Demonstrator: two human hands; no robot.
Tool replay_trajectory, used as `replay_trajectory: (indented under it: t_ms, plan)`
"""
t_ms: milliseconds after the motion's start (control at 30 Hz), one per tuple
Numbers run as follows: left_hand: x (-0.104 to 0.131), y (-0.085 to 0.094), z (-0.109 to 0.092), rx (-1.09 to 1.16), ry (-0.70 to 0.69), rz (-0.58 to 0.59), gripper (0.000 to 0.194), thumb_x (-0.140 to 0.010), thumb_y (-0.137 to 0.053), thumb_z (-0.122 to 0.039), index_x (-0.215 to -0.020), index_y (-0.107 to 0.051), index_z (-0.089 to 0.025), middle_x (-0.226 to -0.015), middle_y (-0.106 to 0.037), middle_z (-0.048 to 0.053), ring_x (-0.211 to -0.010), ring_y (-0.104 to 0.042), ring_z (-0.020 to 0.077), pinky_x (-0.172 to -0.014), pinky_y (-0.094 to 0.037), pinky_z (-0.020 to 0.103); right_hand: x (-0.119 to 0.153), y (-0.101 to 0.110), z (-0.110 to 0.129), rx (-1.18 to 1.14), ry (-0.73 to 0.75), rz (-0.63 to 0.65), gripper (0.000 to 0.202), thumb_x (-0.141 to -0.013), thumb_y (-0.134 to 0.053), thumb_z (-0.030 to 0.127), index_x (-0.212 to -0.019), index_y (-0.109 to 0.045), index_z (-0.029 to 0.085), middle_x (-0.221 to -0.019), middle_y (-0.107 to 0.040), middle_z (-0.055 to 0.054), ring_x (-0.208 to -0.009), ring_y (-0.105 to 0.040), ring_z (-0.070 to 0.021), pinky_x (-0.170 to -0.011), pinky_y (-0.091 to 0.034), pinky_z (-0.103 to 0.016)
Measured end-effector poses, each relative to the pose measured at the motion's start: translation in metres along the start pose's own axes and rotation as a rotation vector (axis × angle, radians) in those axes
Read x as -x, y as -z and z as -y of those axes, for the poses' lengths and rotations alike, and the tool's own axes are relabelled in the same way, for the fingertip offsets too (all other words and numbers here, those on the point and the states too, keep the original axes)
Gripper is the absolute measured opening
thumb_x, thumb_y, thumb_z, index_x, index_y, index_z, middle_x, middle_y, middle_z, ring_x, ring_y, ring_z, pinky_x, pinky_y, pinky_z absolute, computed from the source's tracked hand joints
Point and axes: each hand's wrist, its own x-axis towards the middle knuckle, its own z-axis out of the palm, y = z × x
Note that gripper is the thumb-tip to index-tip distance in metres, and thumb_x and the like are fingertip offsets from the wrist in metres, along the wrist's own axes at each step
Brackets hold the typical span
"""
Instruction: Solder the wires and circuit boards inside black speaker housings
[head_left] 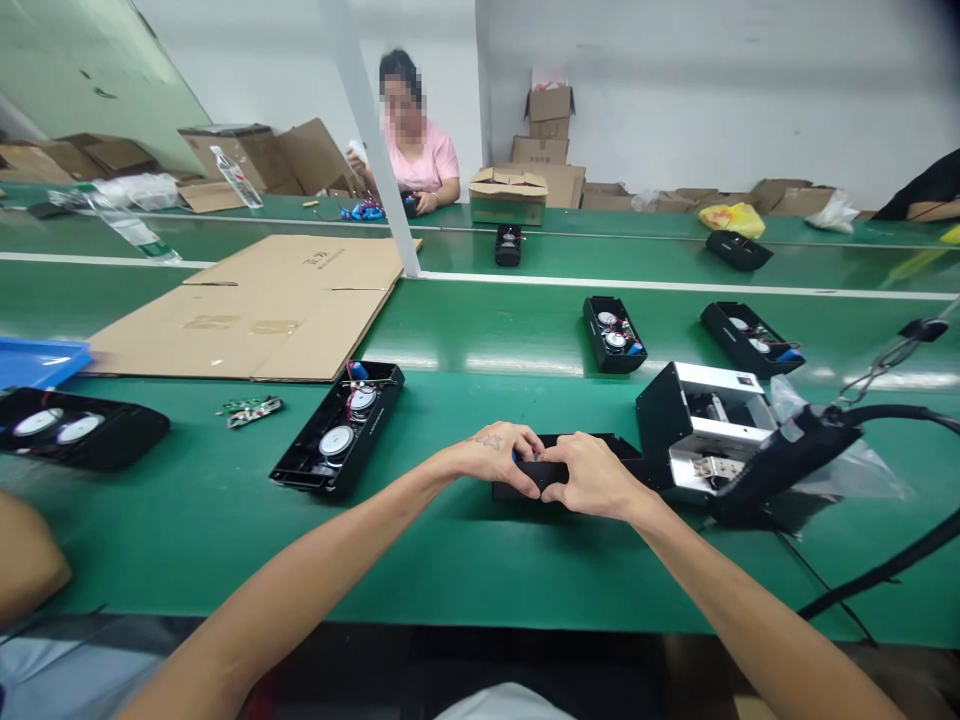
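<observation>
My left hand (501, 458) and my right hand (592, 474) grip the near edge of a black speaker housing (544, 474) on the green bench, fingers curled over it and thumbs at its near side. Most of what lies inside this housing is hidden by the hands. To the left sits an open black speaker housing (341, 432) with two round silver speakers and red wires. Small green circuit boards (251, 410) lie beyond it. Just right of my right hand stands a black and white machine (705, 425), close to the housing.
A black hand tool (787, 465) hangs by a cable at the right. Flattened cardboard (262, 310) covers the far left. More open housings (615, 335) rest farther back. A co-worker in pink (424, 165) sits opposite; another person's arm (26, 560) shows at left.
</observation>
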Motion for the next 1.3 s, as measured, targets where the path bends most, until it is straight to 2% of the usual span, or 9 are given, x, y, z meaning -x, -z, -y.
replay_trajectory:
  t_ms: [67, 233, 400, 533, 667, 867, 1033, 1167, 1300]
  plan:
    - [0.0, -0.001, 0.002, 0.004, -0.002, -0.009, 0.036, -0.064, -0.098, -0.052, -0.07, -0.079, -0.023, -0.127, -0.075, -0.001, -0.106, -0.072, 0.0215, -0.084, -0.051, 0.026, 0.001, 0.001, 0.003, 0.0, -0.008, 0.004, 0.029, -0.081, -0.085, 0.036, -0.109, -0.085, 0.028, -0.087, -0.077, -0.005, -0.087, -0.069, -0.0271, -0.074, -0.038, -0.033]
    - [-0.002, 0.003, 0.001, 0.014, 0.01, 0.013, 0.036, -0.065, -0.097, -0.053, -0.07, -0.078, -0.023, -0.121, -0.075, -0.001, -0.103, -0.071, 0.0213, -0.082, -0.051, 0.026, -0.003, 0.011, 0.008, -0.036, -0.017, 0.047, 0.027, -0.076, -0.087, 0.031, -0.102, -0.083, 0.024, -0.075, -0.077, -0.001, -0.069, -0.067, -0.0225, -0.062, -0.034, -0.031]
    - [-0.003, 0.007, -0.002, 0.022, 0.038, 0.047, 0.033, -0.065, -0.096, -0.052, -0.072, -0.079, -0.024, -0.12, -0.074, -0.002, -0.1, -0.07, 0.0196, -0.082, -0.049, 0.026, -0.007, 0.01, 0.0, -0.063, 0.017, 0.044, 0.025, -0.076, -0.089, 0.034, -0.098, -0.083, 0.025, -0.084, -0.081, -0.002, -0.076, -0.071, -0.0231, -0.063, -0.035, -0.03]
    - [-0.002, 0.008, -0.005, 0.026, 0.059, 0.047, 0.035, -0.065, -0.096, -0.051, -0.068, -0.077, -0.023, -0.121, -0.074, -0.003, -0.099, -0.069, 0.0189, -0.079, -0.046, 0.026, -0.009, 0.007, -0.004, -0.074, 0.03, 0.044, 0.03, -0.075, -0.089, 0.036, -0.103, -0.084, 0.025, -0.089, -0.083, -0.004, -0.077, -0.071, -0.023, -0.065, -0.036, -0.03]
    - [-0.002, 0.008, -0.007, 0.035, 0.076, 0.044, 0.036, -0.064, -0.097, -0.052, -0.069, -0.077, -0.022, -0.123, -0.074, -0.002, -0.098, -0.068, 0.0188, -0.077, -0.046, 0.026, -0.012, 0.01, -0.003, -0.069, 0.025, 0.054, 0.034, -0.072, -0.09, 0.036, -0.103, -0.084, 0.023, -0.083, -0.081, -0.003, -0.072, -0.067, -0.0212, -0.063, -0.034, -0.03]
    - [-0.004, 0.005, -0.002, 0.073, 0.073, 0.029, 0.037, -0.063, -0.096, -0.054, -0.068, -0.078, -0.023, -0.122, -0.072, -0.001, -0.101, -0.068, 0.0198, -0.079, -0.048, 0.026, -0.015, 0.009, 0.0, -0.059, -0.021, 0.054, 0.02, -0.069, -0.089, 0.033, -0.086, -0.084, 0.025, -0.069, -0.074, 0.001, -0.065, -0.06, -0.0185, -0.059, -0.03, -0.031]
    - [-0.004, 0.002, 0.001, 0.099, 0.049, 0.015, 0.036, -0.065, -0.094, -0.053, -0.069, -0.077, -0.022, -0.123, -0.07, 0.0, -0.108, -0.067, 0.021, -0.091, -0.05, 0.028, -0.014, 0.008, 0.0, -0.043, -0.019, 0.059, 0.022, -0.071, -0.089, 0.036, -0.09, -0.086, 0.025, -0.073, -0.077, 0.0, -0.067, -0.061, -0.0186, -0.061, -0.031, -0.031]
    - [-0.004, 0.005, 0.0, 0.08, 0.046, 0.027, 0.033, -0.066, -0.094, -0.05, -0.069, -0.077, -0.022, -0.123, -0.069, 0.0, -0.107, -0.067, 0.0208, -0.09, -0.05, 0.028, -0.015, 0.017, 0.0, -0.028, 0.016, 0.078, 0.033, -0.072, -0.09, 0.041, -0.1, -0.086, 0.025, -0.074, -0.077, 0.0, -0.068, -0.063, -0.0187, -0.06, -0.033, -0.03]
    - [-0.004, 0.007, -0.001, 0.067, 0.058, 0.037, 0.03, -0.065, -0.094, -0.048, -0.071, -0.079, -0.022, -0.124, -0.07, 0.0, -0.105, -0.066, 0.0206, -0.084, -0.05, 0.027, -0.018, 0.021, -0.001, -0.003, 0.02, 0.099, 0.035, -0.071, -0.09, 0.043, -0.099, -0.085, 0.023, -0.073, -0.075, -0.001, -0.068, -0.065, -0.0196, -0.058, -0.034, -0.03]
